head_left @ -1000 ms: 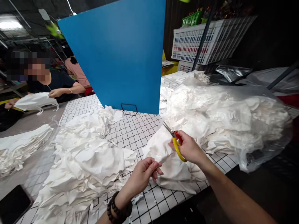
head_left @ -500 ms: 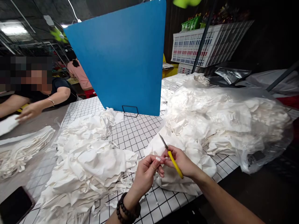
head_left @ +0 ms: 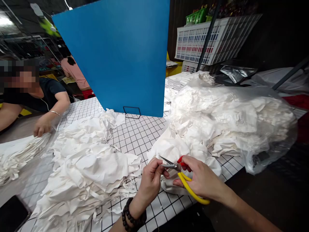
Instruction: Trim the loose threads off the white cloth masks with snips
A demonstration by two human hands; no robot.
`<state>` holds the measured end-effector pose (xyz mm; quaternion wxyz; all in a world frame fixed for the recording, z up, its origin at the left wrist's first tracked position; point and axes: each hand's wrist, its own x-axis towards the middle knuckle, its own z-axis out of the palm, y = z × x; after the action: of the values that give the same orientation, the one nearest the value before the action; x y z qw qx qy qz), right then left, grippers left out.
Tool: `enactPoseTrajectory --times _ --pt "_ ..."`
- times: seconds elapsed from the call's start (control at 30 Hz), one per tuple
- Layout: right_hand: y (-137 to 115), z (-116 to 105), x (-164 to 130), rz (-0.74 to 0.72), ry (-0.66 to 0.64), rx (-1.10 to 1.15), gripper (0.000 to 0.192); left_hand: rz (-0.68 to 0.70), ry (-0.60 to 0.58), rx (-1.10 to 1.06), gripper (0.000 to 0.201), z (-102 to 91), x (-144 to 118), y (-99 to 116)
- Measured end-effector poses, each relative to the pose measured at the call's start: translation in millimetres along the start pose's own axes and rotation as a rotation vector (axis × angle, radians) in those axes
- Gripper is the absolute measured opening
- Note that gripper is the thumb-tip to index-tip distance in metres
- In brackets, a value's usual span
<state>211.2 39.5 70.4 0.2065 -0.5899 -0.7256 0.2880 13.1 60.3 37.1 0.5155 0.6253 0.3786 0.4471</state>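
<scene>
My right hand point(head_left: 202, 180) grips yellow-handled scissors point(head_left: 185, 182) with red at the pivot, blades pointing left. The blade tips sit right at the fingertips of my left hand point(head_left: 151, 183), which pinches something small that I cannot make out. A beaded bracelet point(head_left: 131, 217) circles my left wrist. Both hands hover over a loose white cloth piece point(head_left: 173, 151) at the near edge of the checked table point(head_left: 137, 135).
A big heap of white cloth pieces point(head_left: 89, 167) lies to the left. A clear plastic bag point(head_left: 241, 122) full of white pieces fills the right. A blue divider board point(head_left: 120, 54) stands behind. A co-worker's hand point(head_left: 42, 127) rests on stacked cloth far left. White crates point(head_left: 212, 38) stand at the back.
My right hand swung the scissors down from upright to level, blades now meeting my left fingertips. The co-worker's hand moved onto the stack at left.
</scene>
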Motion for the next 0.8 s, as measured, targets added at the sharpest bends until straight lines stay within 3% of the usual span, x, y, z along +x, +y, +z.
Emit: enactPoseTrajectory --times 0.53,0.8 --pt "-4.9 2.4 2.6 0.022 -0.015 -0.055 0.022 0.008 -0.018 0.024 0.023 -3.2 -2.4 -2.0" --pt "-0.8 2.5 0.7 -0.013 0.009 -0.115 0.025 -0.039 -0.047 -0.063 0.023 -3.8 -4.3 -5.4"
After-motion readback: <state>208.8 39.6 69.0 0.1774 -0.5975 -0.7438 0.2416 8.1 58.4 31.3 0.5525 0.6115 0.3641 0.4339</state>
